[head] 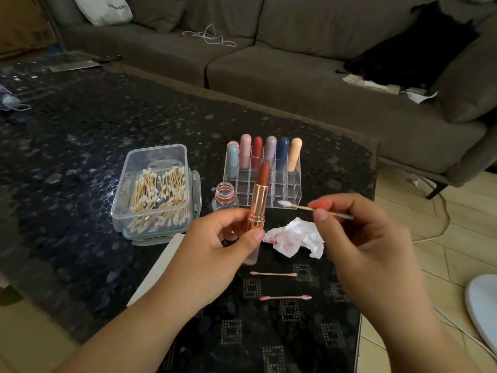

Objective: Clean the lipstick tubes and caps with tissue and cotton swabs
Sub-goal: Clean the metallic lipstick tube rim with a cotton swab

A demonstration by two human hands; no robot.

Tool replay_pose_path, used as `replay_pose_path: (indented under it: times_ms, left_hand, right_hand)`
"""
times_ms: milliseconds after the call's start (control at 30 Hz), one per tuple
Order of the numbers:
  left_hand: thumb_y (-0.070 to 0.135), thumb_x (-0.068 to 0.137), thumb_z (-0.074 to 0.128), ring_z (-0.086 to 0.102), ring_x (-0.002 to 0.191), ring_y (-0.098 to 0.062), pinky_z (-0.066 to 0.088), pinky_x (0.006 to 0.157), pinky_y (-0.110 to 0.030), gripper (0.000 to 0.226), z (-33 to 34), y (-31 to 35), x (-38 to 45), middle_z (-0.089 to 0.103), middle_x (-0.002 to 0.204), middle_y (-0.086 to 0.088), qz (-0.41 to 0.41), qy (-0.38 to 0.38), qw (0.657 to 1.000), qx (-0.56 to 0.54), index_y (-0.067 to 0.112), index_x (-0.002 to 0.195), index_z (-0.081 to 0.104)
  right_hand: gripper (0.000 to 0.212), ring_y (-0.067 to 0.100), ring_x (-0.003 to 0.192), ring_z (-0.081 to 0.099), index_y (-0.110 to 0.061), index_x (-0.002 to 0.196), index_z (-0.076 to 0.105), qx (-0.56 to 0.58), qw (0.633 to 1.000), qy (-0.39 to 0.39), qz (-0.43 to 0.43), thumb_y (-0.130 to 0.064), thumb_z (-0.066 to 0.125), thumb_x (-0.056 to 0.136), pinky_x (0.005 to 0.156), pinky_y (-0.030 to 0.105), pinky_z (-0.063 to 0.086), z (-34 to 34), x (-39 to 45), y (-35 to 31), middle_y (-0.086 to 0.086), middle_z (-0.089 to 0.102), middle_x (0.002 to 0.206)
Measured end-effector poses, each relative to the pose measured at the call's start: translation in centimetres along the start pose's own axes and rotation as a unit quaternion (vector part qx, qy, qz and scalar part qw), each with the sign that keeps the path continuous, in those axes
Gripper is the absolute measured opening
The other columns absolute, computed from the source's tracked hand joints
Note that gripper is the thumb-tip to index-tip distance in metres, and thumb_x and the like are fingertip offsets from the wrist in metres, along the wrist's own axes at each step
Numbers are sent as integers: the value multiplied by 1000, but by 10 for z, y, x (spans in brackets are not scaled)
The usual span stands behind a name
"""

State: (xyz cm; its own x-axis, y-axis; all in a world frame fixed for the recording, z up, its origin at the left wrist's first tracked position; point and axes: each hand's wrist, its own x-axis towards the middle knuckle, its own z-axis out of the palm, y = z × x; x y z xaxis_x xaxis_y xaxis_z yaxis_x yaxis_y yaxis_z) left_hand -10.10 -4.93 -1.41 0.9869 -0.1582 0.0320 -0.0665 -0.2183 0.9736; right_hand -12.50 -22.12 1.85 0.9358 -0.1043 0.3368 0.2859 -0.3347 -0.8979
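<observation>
Upright, the lipstick (258, 196) stands near the middle of the view, its long axis running from about 7 o'clock at the gold base to 1 o'clock at the brick-red bullet, which points up and away from the person. The left hand (215, 243) grips its gold tube between thumb and curled fingers, above the dark patterned table (80, 146). At 3 o'clock from the lipstick, the right hand (360, 232) pinches a cotton swab (309, 208) between thumb and forefinger; the swab lies almost level, its white tip aimed at 9 o'clock toward the lipstick, just short of touching it. No brand can be read on the tube.

Below the swab lies a crumpled tissue (298, 236) with reddish smears. At 6 o'clock two used swabs (279, 286) with pink tips lie level on the table. Behind the lipstick, at 12 o'clock, a clear organiser (285, 184) holds capped tubes (265, 153) in pastel, red and navy, all upright. A small open bottle (224, 196) stands just left of the lipstick. At 9 o'clock an open plastic box (156, 189) holds many clean swabs. On the grey sofa (295, 76) at 11 o'clock, a white bag (103, 8) bears dark lettering too blurred to read.
</observation>
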Motion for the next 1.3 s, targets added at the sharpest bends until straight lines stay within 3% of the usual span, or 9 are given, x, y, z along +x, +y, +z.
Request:
replay_pose_path:
  times_ms: [133, 267, 467, 567, 800, 1033, 1200, 1300]
  left_hand:
    - [20, 84, 65, 65, 89, 0, 47, 85, -18, 13, 2, 2, -2, 72, 86, 13, 6, -2, 1000, 0, 30, 91, 69]
    - [21, 83, 65, 65, 88, 1, 46, 82, -11, 14, 4, 3, -3, 72, 85, 13, 13, -9, 1000, 0, 30, 92, 69]
    - [28, 79, 65, 64, 90, 1, 46, 88, -25, 14, 6, 5, -6, 71, 88, 16, 10, -14, 1000, 1, 33, 91, 69]
    - [29, 77, 65, 65, 91, 0, 46, 89, -27, 15, 7, 6, -6, 72, 89, 16, 15, -15, 1000, -4, 33, 91, 69]
    - [29, 79, 65, 64, 83, -4, 46, 89, -32, 12, 5, 5, -7, 68, 73, 14, 33, -34, 999, -2, 28, 90, 70]
    - [23, 81, 65, 63, 78, -2, 44, 79, -18, 10, 5, 4, -7, 67, 71, 13, 32, -33, 999, -8, 28, 88, 70]
    - [13, 86, 60, 66, 84, -2, 43, 72, -4, 20, 6, 11, -10, 72, 87, 1, 23, -43, 999, -19, 30, 94, 67]
    - [21, 87, 54, 64, 78, 2, 44, 67, -3, 18, 6, 13, -11, 72, 81, 11, 9, -62, 998, -29, 32, 99, 62]
  right_hand:
    - [7, 3, 48, 48, -36, 79, 65, -20, 1000, 17, -16, -38, 59, 81, 44, 8, 34, -2, 3, 0, -13, 59, 61]
    - [12, 3, 53, 51, -36, 78, 67, -29, 999, 27, -34, -29, 63, 86, 48, 7, 36, -4, 4, 2, -14, 61, 64]
    - [10, 11, 54, 51, -36, 78, 65, -35, 998, 22, -39, -33, 63, 87, 47, 7, 36, -3, 4, -2, -3, 61, 69]
    - [11, 3, 51, 49, -35, 78, 65, -40, 998, 14, -39, -29, 58, 83, 47, 6, 34, -3, 4, 0, -3, 60, 67]
    - [12, 4, 52, 49, -35, 79, 66, -31, 998, 16, -44, -27, 58, 83, 47, 7, 35, -6, 6, 3, -2, 60, 68]
    - [12, 10, 53, 49, -36, 78, 66, -32, 998, 12, -53, -27, 59, 83, 48, 8, 36, -7, 6, 2, 4, 58, 68]
    - [12, 22, 57, 50, -34, 77, 67, -19, 998, 15, -53, -25, 60, 82, 50, 13, 39, -9, 7, 2, 9, 57, 66]
    - [12, 21, 57, 50, -33, 77, 67, -22, 998, 11, -57, -26, 60, 82, 49, 13, 39, -9, 7, 1, 9, 58, 67]
